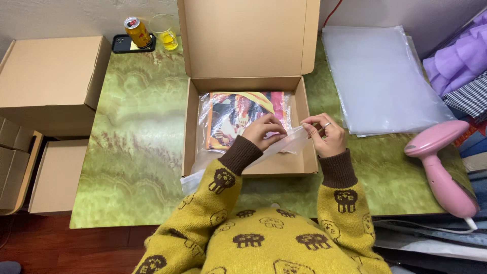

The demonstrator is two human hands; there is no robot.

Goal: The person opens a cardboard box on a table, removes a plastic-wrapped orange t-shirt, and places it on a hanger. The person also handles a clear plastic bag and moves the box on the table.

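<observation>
We wear a mustard-yellow knitted sweater point(264, 243) scattered with dark brown, skull-like figures, some filled in and some only outlined in pale thread. Each sleeve ends in a ribbed dark brown cuff, one at 11 o'clock of the chest, the other at 1 o'clock. A thin silver ring point(327, 125) sits on a finger of our right hand point(328, 136).

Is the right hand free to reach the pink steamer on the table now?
Probably not at once: the right hand pinches the clear plastic bag over the cardboard box. The pink steamer lies unobstructed beside it.
</observation>
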